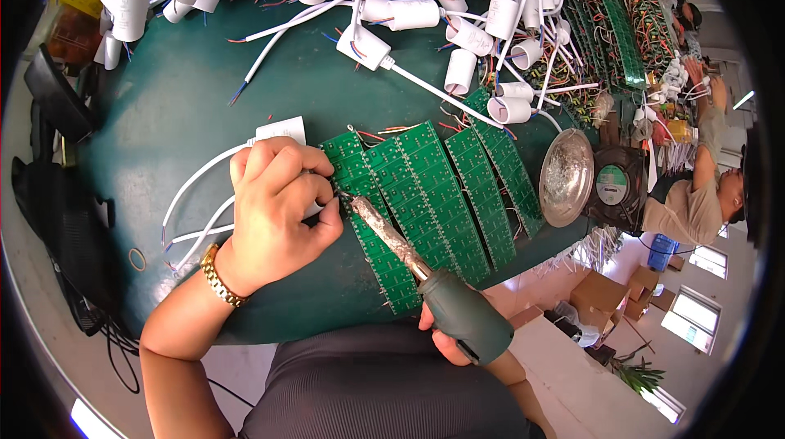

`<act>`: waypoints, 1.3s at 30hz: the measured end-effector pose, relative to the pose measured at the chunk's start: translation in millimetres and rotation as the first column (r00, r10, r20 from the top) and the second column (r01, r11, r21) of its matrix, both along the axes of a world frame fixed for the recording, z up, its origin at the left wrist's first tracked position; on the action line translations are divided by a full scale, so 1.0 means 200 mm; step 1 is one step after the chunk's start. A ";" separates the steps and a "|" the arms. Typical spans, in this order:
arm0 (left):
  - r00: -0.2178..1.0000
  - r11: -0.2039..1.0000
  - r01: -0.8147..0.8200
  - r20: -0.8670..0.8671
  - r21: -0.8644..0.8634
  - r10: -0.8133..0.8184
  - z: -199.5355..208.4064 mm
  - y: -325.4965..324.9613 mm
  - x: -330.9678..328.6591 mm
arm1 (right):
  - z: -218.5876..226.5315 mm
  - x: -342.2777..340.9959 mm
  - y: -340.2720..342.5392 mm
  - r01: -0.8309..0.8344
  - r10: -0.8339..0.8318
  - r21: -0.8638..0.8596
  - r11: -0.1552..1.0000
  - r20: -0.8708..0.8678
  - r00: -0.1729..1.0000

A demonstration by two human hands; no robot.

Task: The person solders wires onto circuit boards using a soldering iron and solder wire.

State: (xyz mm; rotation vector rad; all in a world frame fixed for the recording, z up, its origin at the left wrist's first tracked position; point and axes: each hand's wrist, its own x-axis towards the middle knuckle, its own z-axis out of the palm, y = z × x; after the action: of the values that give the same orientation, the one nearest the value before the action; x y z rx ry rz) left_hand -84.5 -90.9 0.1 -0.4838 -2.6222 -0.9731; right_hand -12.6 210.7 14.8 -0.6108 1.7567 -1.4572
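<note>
My left hand (282,206) is closed in a pinch at the left edge of the green circuit boards (421,185). Partly hidden by its fingers is a white lamp holder (313,209), with white cable showing left of the wrist. My right hand (446,343) grips a soldering iron (466,316) by its dark green handle. The iron's tip reaches the board edge close to my left fingertips; the exact contact is too small to tell. Another white lamp holder (282,130) lies just beyond my left hand, its cable curving left.
Many white cabled lamp holders (413,14) cover the far side of the green table (188,71). Right of the boards are a round metal dish (567,177) and a black fan (615,185). Wired boards (613,22) are stacked at far right, near another person (691,202).
</note>
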 end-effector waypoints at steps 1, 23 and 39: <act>1.000 1.000 -0.003 -0.001 -0.002 0.003 0.00 0.00 0.00 | -0.01 0.00 0.00 -0.001 0.001 -0.002 1.000 -0.001 1.000; 1.000 0.999 0.015 -0.017 -0.051 -0.016 0.00 0.00 -0.01 | 0.02 0.15 -0.08 0.574 -0.543 -0.216 0.790 0.189 0.818; 0.973 0.952 0.230 0.016 -0.202 -0.232 0.18 0.05 -0.17 | -0.07 0.31 0.03 0.734 -0.670 -0.295 0.612 0.298 0.679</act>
State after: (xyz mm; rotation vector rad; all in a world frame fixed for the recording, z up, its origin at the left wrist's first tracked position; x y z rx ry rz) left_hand -118.2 -80.9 35.6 -0.8596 -2.7149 -0.7664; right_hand 49.9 215.7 1.3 0.0744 1.6488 -2.3797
